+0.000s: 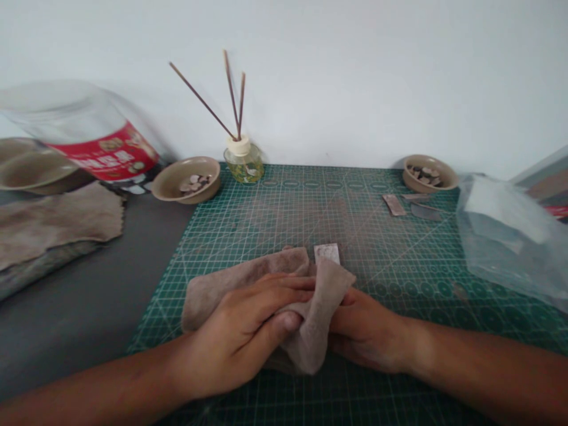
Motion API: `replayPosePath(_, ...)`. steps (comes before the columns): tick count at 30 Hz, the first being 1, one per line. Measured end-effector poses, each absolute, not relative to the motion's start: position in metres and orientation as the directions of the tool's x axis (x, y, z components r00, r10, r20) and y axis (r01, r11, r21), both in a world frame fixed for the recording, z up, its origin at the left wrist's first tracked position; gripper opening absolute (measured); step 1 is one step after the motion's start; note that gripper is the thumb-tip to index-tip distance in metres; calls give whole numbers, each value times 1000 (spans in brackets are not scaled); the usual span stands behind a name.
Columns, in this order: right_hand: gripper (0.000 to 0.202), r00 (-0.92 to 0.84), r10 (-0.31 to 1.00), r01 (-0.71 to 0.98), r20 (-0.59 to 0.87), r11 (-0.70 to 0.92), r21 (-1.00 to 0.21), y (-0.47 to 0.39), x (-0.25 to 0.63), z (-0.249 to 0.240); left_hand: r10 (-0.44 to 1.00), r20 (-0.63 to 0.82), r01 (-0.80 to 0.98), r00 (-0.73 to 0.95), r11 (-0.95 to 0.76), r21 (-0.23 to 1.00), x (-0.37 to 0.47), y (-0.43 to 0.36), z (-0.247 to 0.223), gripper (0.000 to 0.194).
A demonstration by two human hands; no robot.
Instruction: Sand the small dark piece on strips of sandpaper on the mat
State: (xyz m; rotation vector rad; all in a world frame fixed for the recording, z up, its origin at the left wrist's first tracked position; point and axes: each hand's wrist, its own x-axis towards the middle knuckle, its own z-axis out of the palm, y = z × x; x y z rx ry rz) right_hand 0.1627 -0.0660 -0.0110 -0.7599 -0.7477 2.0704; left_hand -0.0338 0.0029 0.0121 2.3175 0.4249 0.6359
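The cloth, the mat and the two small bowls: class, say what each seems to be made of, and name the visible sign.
Cloth under the left hand, draped over the right hand: soft napped fabric, perhaps suede or microfibre; matte, limp folds. Mat: likely rubbery plastic; flat green with printed white grid. Bowls: matte beige, possibly ceramic or moulded plastic; the look leaves it open.
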Motion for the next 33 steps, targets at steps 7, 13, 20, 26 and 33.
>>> replayPosePath(7, 27, -497, 828, -513, -261, -523, -681, -65, 162, -9, 463, 271, 165, 844, -705, 689, -34, 2, 11, 42)
replayPosePath(13, 27, -493, 825, -509, -277, -532, -677, -66, 164, -9, 448, 318, 141, 835, -733, 665, -33, 3, 12, 37)
replayPosePath(20, 27, -493, 820, -542, -292, -552, -634, -64, 162, -7, 478, 291, 167, 829, -708, 686, -32, 2, 14, 37)
replayPosePath(26, 33, -496, 828, -563, -262, -537, -629, -63, 166, -5, 633, 203, 246, 747, -547, 800, -33, 1, 13, 36)
replayPosePath(33, 28, -402, 892, -633, -206, -434, -642, -60, 169, -3, 730, 157, 215, 665, -389, 896, -33, 4, 8, 41)
